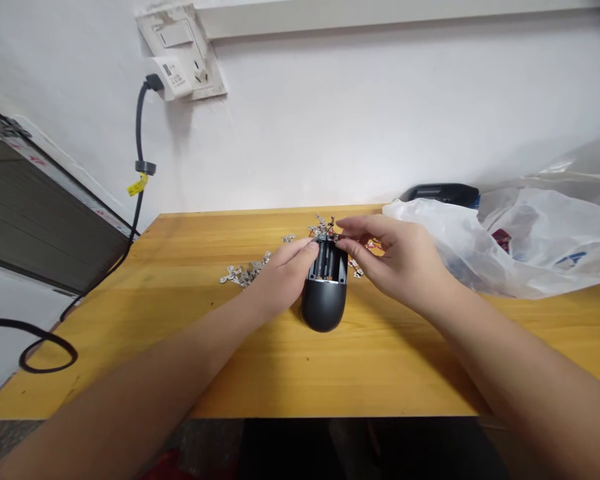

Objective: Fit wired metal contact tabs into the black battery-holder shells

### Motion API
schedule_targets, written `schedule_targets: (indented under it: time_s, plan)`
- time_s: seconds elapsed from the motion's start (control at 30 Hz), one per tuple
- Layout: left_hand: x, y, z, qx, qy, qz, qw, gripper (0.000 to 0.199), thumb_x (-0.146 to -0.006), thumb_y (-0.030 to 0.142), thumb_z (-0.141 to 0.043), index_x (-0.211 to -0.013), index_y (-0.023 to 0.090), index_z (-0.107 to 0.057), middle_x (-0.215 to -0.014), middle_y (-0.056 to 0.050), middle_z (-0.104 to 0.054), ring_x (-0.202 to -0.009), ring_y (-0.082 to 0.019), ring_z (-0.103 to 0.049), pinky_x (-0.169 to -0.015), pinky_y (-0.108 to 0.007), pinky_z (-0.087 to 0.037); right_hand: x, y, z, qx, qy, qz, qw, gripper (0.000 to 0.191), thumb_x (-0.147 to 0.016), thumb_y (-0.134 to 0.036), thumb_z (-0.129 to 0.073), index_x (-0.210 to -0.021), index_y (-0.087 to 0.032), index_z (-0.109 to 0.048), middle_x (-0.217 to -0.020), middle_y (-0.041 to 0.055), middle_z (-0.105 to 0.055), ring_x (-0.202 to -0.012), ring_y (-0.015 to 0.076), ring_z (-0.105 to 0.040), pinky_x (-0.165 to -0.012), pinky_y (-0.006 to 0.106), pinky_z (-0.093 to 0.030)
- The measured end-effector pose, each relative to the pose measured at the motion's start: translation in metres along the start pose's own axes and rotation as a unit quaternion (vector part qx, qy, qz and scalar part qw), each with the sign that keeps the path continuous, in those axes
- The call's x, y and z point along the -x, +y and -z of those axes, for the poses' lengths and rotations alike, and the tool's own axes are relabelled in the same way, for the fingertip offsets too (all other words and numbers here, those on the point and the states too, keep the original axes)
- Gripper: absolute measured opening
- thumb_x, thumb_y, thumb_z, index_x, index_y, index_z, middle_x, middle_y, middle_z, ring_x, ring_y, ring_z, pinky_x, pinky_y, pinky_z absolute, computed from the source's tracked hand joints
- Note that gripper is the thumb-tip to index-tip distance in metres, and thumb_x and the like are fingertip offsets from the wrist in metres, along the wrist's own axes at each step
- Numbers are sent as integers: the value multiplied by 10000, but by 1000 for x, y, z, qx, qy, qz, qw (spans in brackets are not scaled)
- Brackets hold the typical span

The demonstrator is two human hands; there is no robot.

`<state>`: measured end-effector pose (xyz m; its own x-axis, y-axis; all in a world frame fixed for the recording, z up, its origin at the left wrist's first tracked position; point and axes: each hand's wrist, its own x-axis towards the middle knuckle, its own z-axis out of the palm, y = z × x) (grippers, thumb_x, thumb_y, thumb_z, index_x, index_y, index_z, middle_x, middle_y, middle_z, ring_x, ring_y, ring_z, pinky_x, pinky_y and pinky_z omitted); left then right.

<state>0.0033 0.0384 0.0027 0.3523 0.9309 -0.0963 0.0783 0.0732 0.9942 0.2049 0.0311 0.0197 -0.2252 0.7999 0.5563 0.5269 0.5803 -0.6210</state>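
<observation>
A black casing [324, 308] with a rounded near end lies lengthwise over the wooden table. Its upper side shows an open bay with dark, cylinder-like parts inside. My left hand [291, 272] closes around the casing's left side, thumb at the far end of the bay. At that far end, my right hand [403, 257] has thumb and index finger bent toward a small metal piece [334, 237]; whether they pinch it is hard to make out. Loose small metal pieces [250, 272] are heaped left of my left hand, and others [321, 225] lie beyond the casing, some with orange-red bits.
A translucent plastic bag [545, 233] with things inside covers the table's right side. Behind it, against the wall, rests another black casing [443, 193]. A black cable [139, 127] hangs from a wall socket [173, 35] at the left. The wooden table [260, 393] ends near me.
</observation>
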Motion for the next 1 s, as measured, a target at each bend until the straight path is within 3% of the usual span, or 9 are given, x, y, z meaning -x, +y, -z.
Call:
schedule_targets:
  time_s: [0.1,0.2,0.4,0.57,0.73,0.87,1.0]
  plan:
    - [0,1,-1,-1,-7,0,1000,291,-975,462,-520,-914,187,-591,-796,-1,-556,-705,-131,-503,-628,-262,-385,0,1,-1,-2,-3,1,1000,230,-917,-231,-719,-1140,-189,-755,-1025,68,-779,-913,240,-732,-805,372,-588]
    - [0,1,-2,20,-18,-3,1000,284,-988,453,-504,-926,186,-578,-791,4,-529,-696,-121,-492,-612,-254,-365,0,2,-3,19,-10,56,998,112,-918,-186,-720,-999,-211,-793,-966,45,-778,-878,217,-722,-793,357,-577]
    - [0,2,-1,4,-30,-35,999,308,-999,454,-494,-881,177,-557,-747,21,-496,-651,-100,-450,-623,-251,-356,-1,7,-9,8,46,123,991,116,-906,-126,-734,-974,-189,-803,-930,50,-758,-859,176,-707,-765,310,-576]
    - [2,5,-2,-19,-28,-43,998,307,-1000,444,-485,-862,177,-546,-702,30,-457,-638,-106,-429,-631,-257,-352,-1,8,-13,-19,47,91,995,124,-886,-120,-752,-966,-187,-820,-889,45,-733,-834,157,-685,-743,294,-568]
    - [3,7,-4,-23,-30,-57,998,322,-993,438,-487,-818,170,-526,-768,7,-507,-715,-127,-464,-671,-263,-377,-2,8,-8,-105,5,3,994,96,-847,-220,-812,-939,-221,-839,-943,50,-728,-872,173,-686,-775,311,-579]
    - [4,8,-5,-24,-24,-76,997,408,-1002,525,-462,-838,164,-555,-773,-6,-514,-743,-137,-481,-687,-266,-399,-2,6,1,-200,-99,-57,973,186,-906,-294,-757,-1066,-230,-826,-1037,60,-779,-948,215,-722,-841,350,-593]
    - [4,9,-3,-28,-37,-70,996,489,-979,592,-488,-736,167,-495,-669,25,-408,-592,-92,-380,-539,-236,-317,-3,5,3,-281,-109,-129,945,252,-904,-298,-752,-1124,-182,-795,-952,60,-790,-866,202,-731,-795,338,-589]
